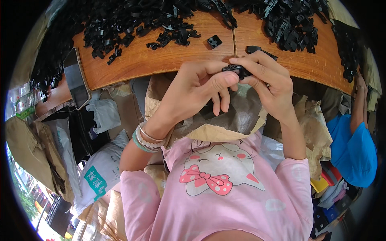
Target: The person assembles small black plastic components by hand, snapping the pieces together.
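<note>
At the left end of the curved wooden table [161, 60] a flat dark phone-like slab [76, 78] lies along the edge, and behind it a big heap of small black moulded plastic parts [128, 20] spreads over the far side. A few strays trail toward the middle, among them a single small black square plastic block [214, 41] lying just left of the seam in the tabletop. Just off the near edge at the table's middle, the left hand [197, 86], its wrist ringed with pale bangles, is closed narrowly, thumb pressing on the end of a small black plastic clip [238, 70]. The right hand [267, 82] pinches the same clip from the other side, fingers curled over its top. The clip looks light, stiff and smooth, likely a little slippery, so a fingertip pinch at its two ends suits it best. Below the hands an open brown paper-lined sack [225, 120] gapes over the lap. Behind the right hand a second pile of black plastic parts [293, 24] covers the far right corner. At the right end, another person's blue sleeve [354, 148] shows.
</note>
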Motion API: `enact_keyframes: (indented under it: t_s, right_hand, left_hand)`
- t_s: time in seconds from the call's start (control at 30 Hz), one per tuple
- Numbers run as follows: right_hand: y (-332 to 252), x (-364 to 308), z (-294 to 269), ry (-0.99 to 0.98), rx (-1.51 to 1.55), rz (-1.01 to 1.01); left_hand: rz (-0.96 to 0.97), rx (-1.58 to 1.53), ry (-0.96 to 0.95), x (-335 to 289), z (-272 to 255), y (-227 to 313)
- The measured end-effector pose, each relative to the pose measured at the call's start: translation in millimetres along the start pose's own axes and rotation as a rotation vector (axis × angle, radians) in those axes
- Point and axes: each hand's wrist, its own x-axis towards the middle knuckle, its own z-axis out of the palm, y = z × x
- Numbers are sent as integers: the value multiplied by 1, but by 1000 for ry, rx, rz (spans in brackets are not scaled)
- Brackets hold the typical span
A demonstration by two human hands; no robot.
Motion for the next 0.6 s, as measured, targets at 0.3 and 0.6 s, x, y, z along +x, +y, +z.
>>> enact_keyframes:
  t_s: [0.3,0.6]
  right_hand:
    - [-11,0,-9,-53,-276,-167]
    - [50,32,-34,-1,-649,-65]
  left_hand:
    - [-5,-18,142,1,16,-10]
    - [404,997,851,22,-32,-17]
